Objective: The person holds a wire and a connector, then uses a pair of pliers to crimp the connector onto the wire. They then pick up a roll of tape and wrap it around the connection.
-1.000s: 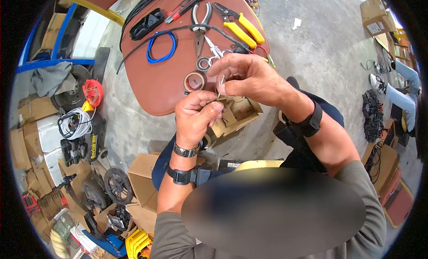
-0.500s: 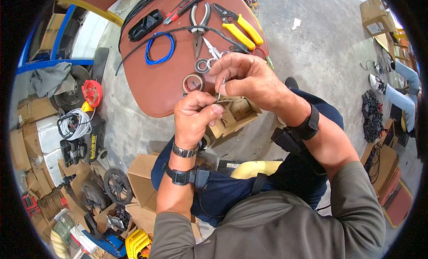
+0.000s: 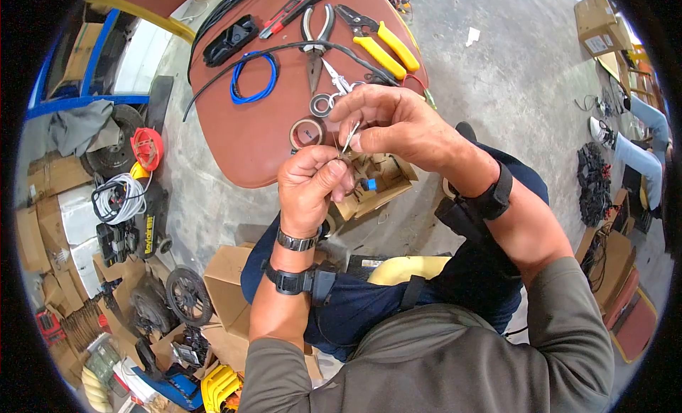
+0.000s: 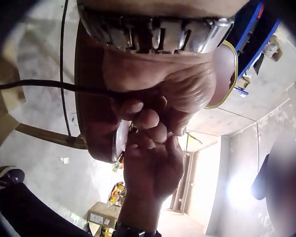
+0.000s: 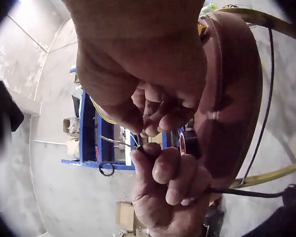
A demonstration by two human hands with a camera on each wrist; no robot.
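Observation:
My left hand (image 3: 305,189) grips a dark cable (image 4: 44,85), which trails out past the little-finger side of the fist. From between its thumb and forefinger a thin pale wire end (image 3: 349,137) sticks up. My right hand (image 3: 408,132) is close above, its thumb and fingertips pinching at the fine wires. In the right wrist view the fingertips of both hands nearly meet, and a bare-looking wire (image 5: 116,142) juts out sideways there. A small blue piece (image 3: 368,184) shows beside the left fingers, over an open cardboard box (image 3: 383,189).
On the brown padded seat top (image 3: 234,150) lie tape rolls (image 3: 307,132), scissors (image 3: 337,79), pliers (image 3: 315,51), yellow-handled wire strippers (image 3: 383,44), a red utility knife (image 3: 295,12), a blue wire coil (image 3: 253,78) and a black housing (image 3: 231,41). Another person's leg (image 3: 636,161) is at right.
The hands stay close together while the pale wire between them leans further and shows more length. The left thumb has drawn back slightly. The small blue piece has come into sight over the box.

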